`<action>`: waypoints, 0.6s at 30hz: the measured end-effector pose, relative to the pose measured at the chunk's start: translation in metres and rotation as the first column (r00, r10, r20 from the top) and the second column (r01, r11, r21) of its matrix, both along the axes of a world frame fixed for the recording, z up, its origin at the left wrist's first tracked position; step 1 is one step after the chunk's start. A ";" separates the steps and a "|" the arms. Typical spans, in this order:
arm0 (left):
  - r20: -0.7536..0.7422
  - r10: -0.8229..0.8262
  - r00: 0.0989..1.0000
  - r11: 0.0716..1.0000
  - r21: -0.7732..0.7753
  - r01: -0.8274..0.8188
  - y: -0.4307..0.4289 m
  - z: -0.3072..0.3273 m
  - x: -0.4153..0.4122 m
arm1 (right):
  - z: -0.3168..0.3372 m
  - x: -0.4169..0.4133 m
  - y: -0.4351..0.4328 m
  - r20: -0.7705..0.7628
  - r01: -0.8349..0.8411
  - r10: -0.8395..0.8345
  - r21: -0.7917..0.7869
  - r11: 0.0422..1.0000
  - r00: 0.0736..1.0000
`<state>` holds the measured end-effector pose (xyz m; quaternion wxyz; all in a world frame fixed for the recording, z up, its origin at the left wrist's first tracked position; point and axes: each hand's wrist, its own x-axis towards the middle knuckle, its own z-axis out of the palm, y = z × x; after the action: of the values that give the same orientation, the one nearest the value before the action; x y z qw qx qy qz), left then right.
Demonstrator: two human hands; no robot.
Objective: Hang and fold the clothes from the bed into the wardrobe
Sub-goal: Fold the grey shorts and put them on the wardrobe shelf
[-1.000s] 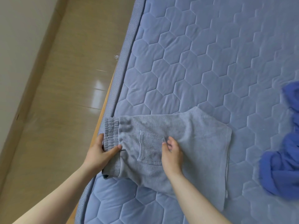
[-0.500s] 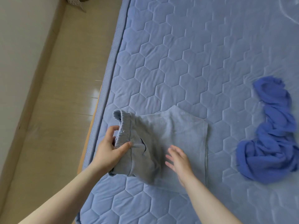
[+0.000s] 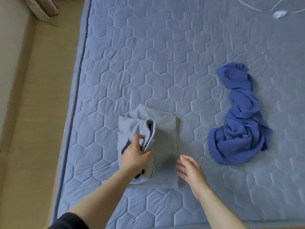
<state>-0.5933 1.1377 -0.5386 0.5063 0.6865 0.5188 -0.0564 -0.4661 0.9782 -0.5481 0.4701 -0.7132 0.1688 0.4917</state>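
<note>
- Since half a second ago the waistband end of the pale grey terry-cloth shorts (image 3: 165, 139) has been carried over onto the leg part, so the garment now lies as a narrower, doubled rectangle in the lower middle of the frame, on the bed near its left edge.
- The ribbed elastic waistband (image 3: 152, 129) stands up as a ridge along the middle of the folded shorts, with a dark opening showing at its upper end.
- The left hand (image 3: 134, 157) grips this waistband ridge, thumb on one side and curled fingers on the other.
- The right hand (image 3: 189, 169) has come off the fabric's middle and now sits at the lower right edge of the shorts, fingers straight and spread, holding nothing. Whether it touches the cloth cannot be told.
- The two hands are apart, with the flat right half of the shorts between them.
- A crumpled, twisted royal-blue garment (image 3: 239, 126) lies to the right, well apart from the shorts.
- Both rest on the blue mattress quilted in hexagons (image 3: 148, 63).
- A thin white cord (image 3: 257, 9) with a small pale tag (image 3: 279, 14) lies at the upper right.
- Tan wooden floor (image 3: 41, 113) runs down the left side, with dotted beige fabric (image 3: 42, 9) at the upper left.
- A dark sleeve (image 3: 69, 220) shows at the bottom left.
</note>
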 end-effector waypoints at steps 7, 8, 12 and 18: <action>0.031 0.083 0.996 0.974 -0.214 -0.074 -0.034 -0.040 0.031 | -0.033 0.018 -0.010 -0.056 0.062 -0.063 -0.022 0.998 0.996; 0.033 0.099 0.995 0.976 -0.197 -0.091 -0.033 -0.042 0.029 | -0.039 0.018 -0.008 -0.051 0.044 -0.045 -0.025 0.999 0.998; 0.019 0.135 0.991 0.987 -0.093 -0.133 -0.020 -0.048 0.010 | -0.062 0.014 0.003 0.018 -0.141 0.142 -0.059 0.988 0.990; -0.012 0.206 0.979 0.974 0.102 -0.203 0.012 -0.056 -0.019 | -0.069 0.011 0.035 0.241 -0.516 0.583 -0.289 0.807 0.776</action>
<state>-0.6127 1.1499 -0.5949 0.4685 0.6534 0.5945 0.0144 -0.4551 1.0129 -0.6169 0.2494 -0.8456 -0.0758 0.4659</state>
